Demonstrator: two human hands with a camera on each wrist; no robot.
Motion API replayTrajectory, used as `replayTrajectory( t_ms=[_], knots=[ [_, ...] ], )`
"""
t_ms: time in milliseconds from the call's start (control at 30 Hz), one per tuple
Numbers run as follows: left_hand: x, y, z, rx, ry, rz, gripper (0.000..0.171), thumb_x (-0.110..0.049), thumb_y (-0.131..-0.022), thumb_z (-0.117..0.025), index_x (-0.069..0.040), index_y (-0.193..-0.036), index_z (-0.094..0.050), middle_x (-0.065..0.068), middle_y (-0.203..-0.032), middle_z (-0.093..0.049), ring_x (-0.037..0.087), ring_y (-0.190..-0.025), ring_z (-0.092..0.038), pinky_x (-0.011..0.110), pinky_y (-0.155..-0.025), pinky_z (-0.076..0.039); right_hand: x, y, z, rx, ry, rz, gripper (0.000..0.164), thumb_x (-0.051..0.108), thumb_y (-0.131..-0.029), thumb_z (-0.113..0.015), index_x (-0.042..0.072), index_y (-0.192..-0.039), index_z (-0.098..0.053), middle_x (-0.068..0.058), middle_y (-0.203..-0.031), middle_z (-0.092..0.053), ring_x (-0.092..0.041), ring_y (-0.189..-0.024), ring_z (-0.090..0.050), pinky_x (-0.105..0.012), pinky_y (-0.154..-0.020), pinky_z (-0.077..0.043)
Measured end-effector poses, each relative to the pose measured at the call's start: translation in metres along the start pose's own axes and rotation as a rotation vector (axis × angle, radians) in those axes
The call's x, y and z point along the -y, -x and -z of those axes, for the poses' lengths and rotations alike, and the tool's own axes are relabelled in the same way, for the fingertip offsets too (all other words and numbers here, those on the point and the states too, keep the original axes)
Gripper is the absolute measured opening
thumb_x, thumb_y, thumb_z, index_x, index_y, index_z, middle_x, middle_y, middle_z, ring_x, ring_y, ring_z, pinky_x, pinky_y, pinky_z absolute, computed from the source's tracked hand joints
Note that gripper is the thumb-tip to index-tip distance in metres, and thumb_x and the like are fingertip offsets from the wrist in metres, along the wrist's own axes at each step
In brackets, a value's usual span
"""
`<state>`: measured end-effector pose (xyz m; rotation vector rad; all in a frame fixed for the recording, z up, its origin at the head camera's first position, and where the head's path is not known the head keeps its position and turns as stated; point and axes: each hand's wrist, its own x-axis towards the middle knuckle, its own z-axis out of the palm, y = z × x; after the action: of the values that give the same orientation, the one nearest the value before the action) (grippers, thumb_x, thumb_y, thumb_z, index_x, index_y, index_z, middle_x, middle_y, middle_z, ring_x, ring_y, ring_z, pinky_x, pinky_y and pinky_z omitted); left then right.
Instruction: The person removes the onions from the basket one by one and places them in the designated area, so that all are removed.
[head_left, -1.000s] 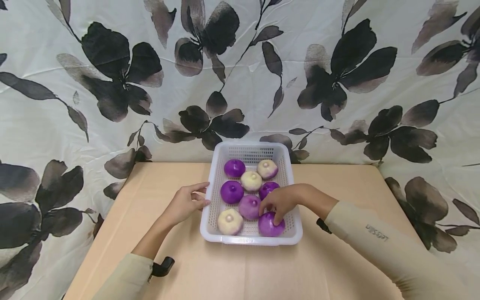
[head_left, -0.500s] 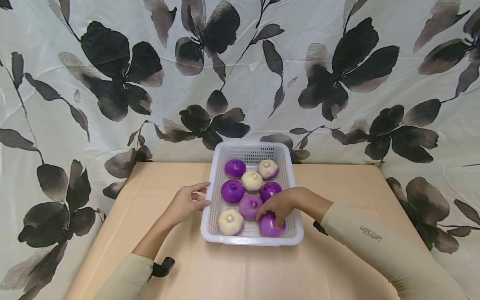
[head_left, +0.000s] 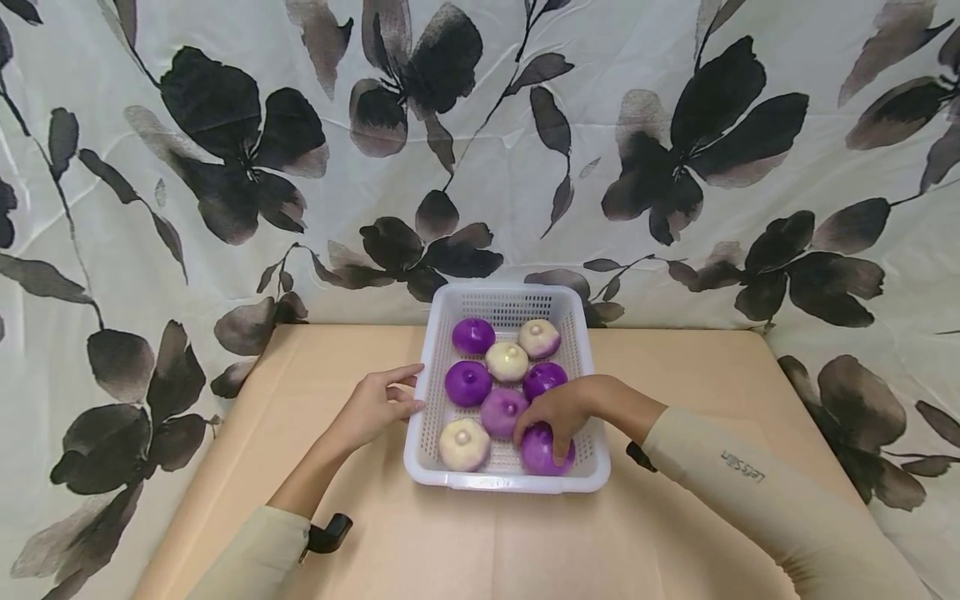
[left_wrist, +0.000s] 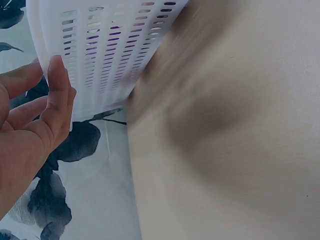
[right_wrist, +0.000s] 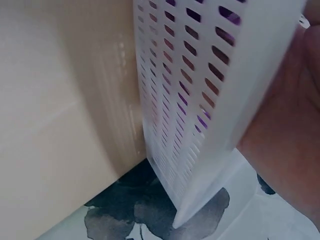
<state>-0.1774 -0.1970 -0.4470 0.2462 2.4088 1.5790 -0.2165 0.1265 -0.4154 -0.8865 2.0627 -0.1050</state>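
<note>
A white plastic basket (head_left: 510,481) stands on the table, holding several peeled onions in purple and whitish shades. At its near right corner my right hand (head_left: 562,410) reaches over the rim and grips a purple onion (head_left: 546,461), fingers curled down round it. Beside that lie a lighter purple onion (head_left: 503,413) and a whitish onion (head_left: 463,444). My left hand (head_left: 378,408) holds the basket's left rim, forefinger at its edge and thumb low against the outer wall in the left wrist view. The right fingers are hidden by the basket wall in the right wrist view.
Farther back in the basket sit a deep purple onion (head_left: 473,336), a cream onion (head_left: 507,362) and a whitish onion (head_left: 539,339). The tan table (head_left: 450,550) reaches back to a floral cloth (head_left: 540,167). Black straps (head_left: 327,533) cross the sleeves at the wrists.
The right hand has shifted slightly back over the near right onion, uncovering more of the purple onion behind it. The left hand stays at the rim.
</note>
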Motion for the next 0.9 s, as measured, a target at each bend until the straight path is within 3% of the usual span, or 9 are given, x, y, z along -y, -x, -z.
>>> replayTrajectory(
  t_ms=[333,533,700,900],
  knots=[
    [-0.002,0.000,0.001,0.009,-0.010,-0.011,0.063,0.004,-0.091,-0.071,0.005,-0.150,-0.048,0.029,-0.129,-0.060,0.020,-0.087,-0.073,0.033,-0.072,-0.066,-0.002,0.017,0.010,-0.022,-0.049,0.052,0.059,0.023,-0.080,-0.089,0.040,-0.131,-0.066,0.007,-0.136,-0.059,-0.013,-0.122,-0.054,-0.034,-0.108,-0.049],
    [-0.004,0.001,0.002,0.019,-0.011,-0.034,0.063,0.002,-0.091,-0.072,0.008,-0.150,-0.047,0.031,-0.129,-0.059,0.023,-0.088,-0.074,0.036,-0.073,-0.067,-0.008,0.034,0.013,-0.113,-0.121,0.136,0.066,0.021,-0.081,-0.087,0.037,-0.140,-0.063,0.007,-0.141,-0.055,-0.014,-0.130,-0.050,-0.037,-0.114,-0.045],
    [-0.002,0.002,0.002,0.022,0.004,-0.046,0.064,0.002,-0.091,-0.072,0.008,-0.150,-0.046,0.031,-0.129,-0.059,0.024,-0.089,-0.074,0.032,-0.072,-0.066,-0.017,0.047,0.013,-0.205,-0.168,0.239,0.066,0.014,-0.081,-0.085,0.029,-0.142,-0.063,0.000,-0.140,-0.053,-0.018,-0.131,-0.049,-0.040,-0.114,-0.045],
    [0.003,0.003,0.000,0.015,-0.005,-0.045,0.064,0.003,-0.091,-0.072,0.008,-0.150,-0.047,0.029,-0.128,-0.060,0.018,-0.087,-0.073,0.033,-0.072,-0.066,-0.034,0.061,0.010,-0.348,-0.262,0.326,0.065,0.018,-0.084,-0.084,0.018,-0.145,-0.060,-0.008,-0.148,-0.051,-0.026,-0.134,-0.049,-0.043,-0.112,-0.047]
  ],
)
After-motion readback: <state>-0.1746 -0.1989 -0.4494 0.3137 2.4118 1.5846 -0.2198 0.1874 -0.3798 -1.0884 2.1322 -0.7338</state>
